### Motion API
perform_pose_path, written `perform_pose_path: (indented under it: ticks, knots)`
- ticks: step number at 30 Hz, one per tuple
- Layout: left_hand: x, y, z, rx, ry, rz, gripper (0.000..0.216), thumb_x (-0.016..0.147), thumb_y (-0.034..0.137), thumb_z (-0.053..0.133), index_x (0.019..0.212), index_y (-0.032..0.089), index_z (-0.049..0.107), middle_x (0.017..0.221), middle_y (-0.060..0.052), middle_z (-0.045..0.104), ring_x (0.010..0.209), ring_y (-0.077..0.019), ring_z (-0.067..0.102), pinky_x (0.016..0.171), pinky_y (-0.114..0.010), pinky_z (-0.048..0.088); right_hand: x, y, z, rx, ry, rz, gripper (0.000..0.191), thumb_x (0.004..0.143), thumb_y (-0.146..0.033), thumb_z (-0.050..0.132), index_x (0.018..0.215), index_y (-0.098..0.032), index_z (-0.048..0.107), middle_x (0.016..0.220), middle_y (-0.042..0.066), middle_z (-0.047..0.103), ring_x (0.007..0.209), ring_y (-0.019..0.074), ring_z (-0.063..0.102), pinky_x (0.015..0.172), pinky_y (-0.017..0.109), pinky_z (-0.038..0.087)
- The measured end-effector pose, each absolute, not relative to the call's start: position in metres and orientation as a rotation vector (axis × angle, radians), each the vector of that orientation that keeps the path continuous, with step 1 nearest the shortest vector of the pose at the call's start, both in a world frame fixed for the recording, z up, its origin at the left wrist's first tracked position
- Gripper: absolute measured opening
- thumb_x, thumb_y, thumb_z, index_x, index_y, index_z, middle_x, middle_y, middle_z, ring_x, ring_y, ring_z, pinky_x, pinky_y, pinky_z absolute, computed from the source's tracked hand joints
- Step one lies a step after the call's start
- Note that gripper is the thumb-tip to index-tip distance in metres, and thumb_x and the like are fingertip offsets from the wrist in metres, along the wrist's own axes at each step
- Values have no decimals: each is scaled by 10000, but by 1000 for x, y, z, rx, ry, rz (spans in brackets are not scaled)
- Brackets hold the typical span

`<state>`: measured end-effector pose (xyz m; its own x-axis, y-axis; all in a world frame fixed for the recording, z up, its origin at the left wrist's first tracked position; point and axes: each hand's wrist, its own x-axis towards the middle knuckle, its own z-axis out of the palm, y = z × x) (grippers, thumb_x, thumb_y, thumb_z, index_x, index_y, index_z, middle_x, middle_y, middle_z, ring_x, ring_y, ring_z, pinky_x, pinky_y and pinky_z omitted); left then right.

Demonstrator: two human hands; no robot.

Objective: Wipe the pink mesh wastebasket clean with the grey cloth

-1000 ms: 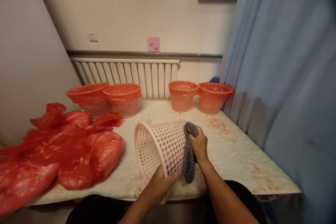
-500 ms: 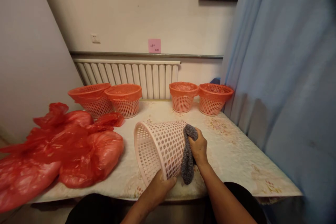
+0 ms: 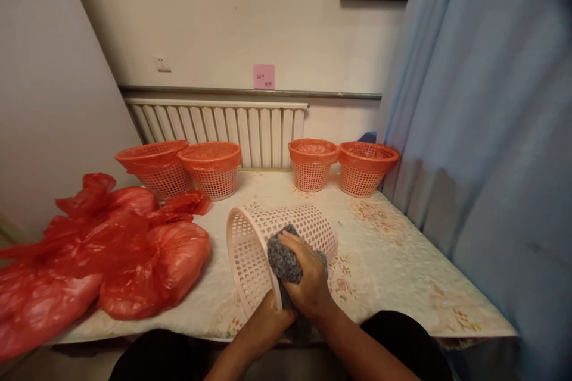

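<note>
A pale pink plastic wastebasket point(image 3: 308, 220) with a holed wall lies on its side on the table, its mouth facing left. My left hand point(image 3: 268, 320) grips its rim at the near side, fingers inside and thumb outside. A dark grey fluffy cloth point(image 3: 286, 256) is bunched in my right hand point(image 3: 310, 280), which presses it against the basket's outer wall close to the rim. Part of the cloth hangs below my right hand, near my left thumb. The fingertips of my left hand are hidden by the basket.
Red-lined wastebaskets point(image 3: 214, 175) stand at the back left, and two more point(image 3: 313, 172) at the back right. Filled red plastic bags point(image 3: 134, 250) cover the table's left side. A blue curtain point(image 3: 469, 131) hangs along the right. Behind the flower-patterned tablecloth point(image 3: 402, 274) is a radiator point(image 3: 250, 137).
My right hand has moved left with the cloth, from the basket's base end to near its rim. My left hand keeps its hold on the rim.
</note>
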<state>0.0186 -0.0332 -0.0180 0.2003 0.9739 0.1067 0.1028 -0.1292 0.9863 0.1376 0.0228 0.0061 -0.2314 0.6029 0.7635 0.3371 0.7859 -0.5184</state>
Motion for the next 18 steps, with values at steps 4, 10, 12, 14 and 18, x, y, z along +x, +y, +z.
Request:
perform_pose_path:
  ticks: [4, 10, 12, 14, 18]
  knots:
    - [15, -34, -21, 1428, 1079, 1062, 564, 714, 120, 543, 1275, 169, 531, 1320, -73, 569, 1252, -291, 452, 1120, -475, 258, 137, 23, 8, -673, -1865, 303, 656, 625, -62, 520, 1263, -213, 507, 1290, 60, 566, 1242, 225, 485, 1075, 412, 371]
    - [12, -35, -24, 1482, 1052, 995, 533, 725, 99, 521, 1251, 168, 565, 1284, -56, 607, 1232, -269, 476, 1122, -445, 259, 164, 70, -4, -1018, -1670, 383, 576, 659, -123, 523, 1227, -215, 544, 1248, 58, 598, 1181, 234, 536, 1040, 406, 397]
    - [12, -37, -25, 1503, 1060, 969, 509, 752, 126, 526, 1258, 168, 564, 1304, -63, 594, 1247, -270, 467, 1125, -449, 252, 178, 88, -10, -1162, -1548, 388, 511, 693, -193, 538, 1203, -206, 561, 1169, 70, 641, 1089, 245, 591, 971, 409, 448]
    - [12, -39, -26, 1512, 1075, 940, 518, 756, 148, 546, 1274, 170, 552, 1337, -69, 568, 1270, -275, 448, 1131, -451, 241, 191, 104, -15, -1288, -1428, 371, 471, 708, -253, 546, 1173, -194, 579, 1081, 79, 674, 991, 254, 629, 904, 408, 478]
    - [12, -38, -22, 1468, 1055, 953, 546, 750, 204, 599, 1291, 176, 538, 1366, -83, 542, 1282, -288, 443, 1135, -459, 231, 202, 118, -24, -1402, -1306, 317, 440, 722, -312, 535, 1137, -179, 598, 1026, 96, 689, 936, 265, 640, 860, 401, 481]
